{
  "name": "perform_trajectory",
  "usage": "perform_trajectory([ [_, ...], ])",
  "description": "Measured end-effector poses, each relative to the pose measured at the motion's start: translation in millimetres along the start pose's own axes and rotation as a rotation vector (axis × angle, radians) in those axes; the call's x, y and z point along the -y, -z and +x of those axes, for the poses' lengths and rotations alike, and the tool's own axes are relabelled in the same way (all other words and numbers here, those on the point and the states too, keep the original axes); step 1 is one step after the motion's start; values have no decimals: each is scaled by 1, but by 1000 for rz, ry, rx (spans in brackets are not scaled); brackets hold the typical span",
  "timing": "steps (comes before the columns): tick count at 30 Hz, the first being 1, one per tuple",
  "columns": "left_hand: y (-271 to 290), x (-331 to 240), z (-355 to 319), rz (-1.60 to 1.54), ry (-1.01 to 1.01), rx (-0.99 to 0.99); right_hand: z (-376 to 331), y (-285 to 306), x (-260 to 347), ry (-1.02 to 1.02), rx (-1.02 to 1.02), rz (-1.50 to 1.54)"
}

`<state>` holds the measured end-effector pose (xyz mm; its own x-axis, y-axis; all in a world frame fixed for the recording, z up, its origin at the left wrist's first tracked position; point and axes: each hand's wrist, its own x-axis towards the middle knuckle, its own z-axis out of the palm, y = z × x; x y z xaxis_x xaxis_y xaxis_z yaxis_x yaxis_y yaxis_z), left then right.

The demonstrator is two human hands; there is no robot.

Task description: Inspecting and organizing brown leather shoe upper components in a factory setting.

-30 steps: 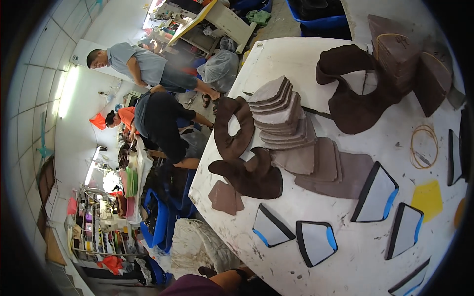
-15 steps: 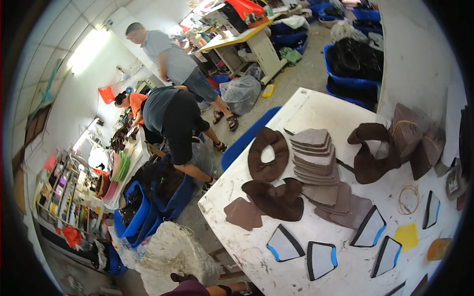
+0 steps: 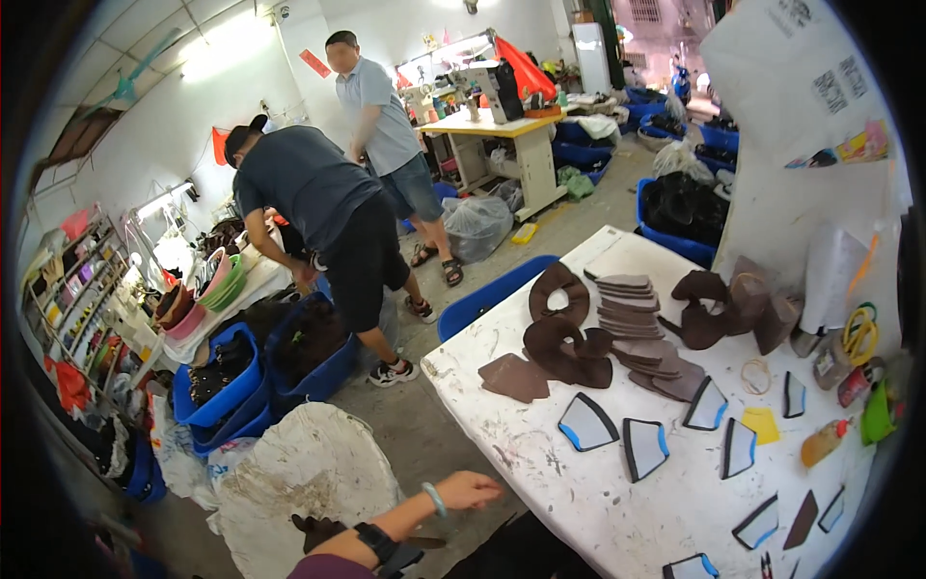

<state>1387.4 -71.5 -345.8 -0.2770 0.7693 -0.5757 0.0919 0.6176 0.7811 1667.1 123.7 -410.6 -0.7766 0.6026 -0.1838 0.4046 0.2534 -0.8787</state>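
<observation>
My left hand reaches in from the lower edge, beside the near left edge of the white table. Its loosely bent fingers show nothing between them, and I take it as open. A pale bangle and a dark watch circle the wrist below a purple sleeve. Out of sight is my right hand. On the table lie curved dark brown pieces, a fanned stack of grey-brown pieces, and several grey panels with black edging and blue strips.
A whitish cloth-covered round thing stands left of my arm. Blue tubs hold dark pieces. One person bends over them while another stands behind. A bottle and a yellow square are on the table's right.
The view has shifted, showing more of the table's near right. My left forearm and hand have come further into view at the bottom. The standing person has turned toward me.
</observation>
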Motion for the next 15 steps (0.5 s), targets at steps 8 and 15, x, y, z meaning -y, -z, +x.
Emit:
perform_trajectory([
  [8,8,-224,-171,108,-1186,-311,-21,-22,6,98,-52,-242],
  [15,-38,-287,-235,-99,-2001,-50,-33,-30,-14,72,-91,-373],
])
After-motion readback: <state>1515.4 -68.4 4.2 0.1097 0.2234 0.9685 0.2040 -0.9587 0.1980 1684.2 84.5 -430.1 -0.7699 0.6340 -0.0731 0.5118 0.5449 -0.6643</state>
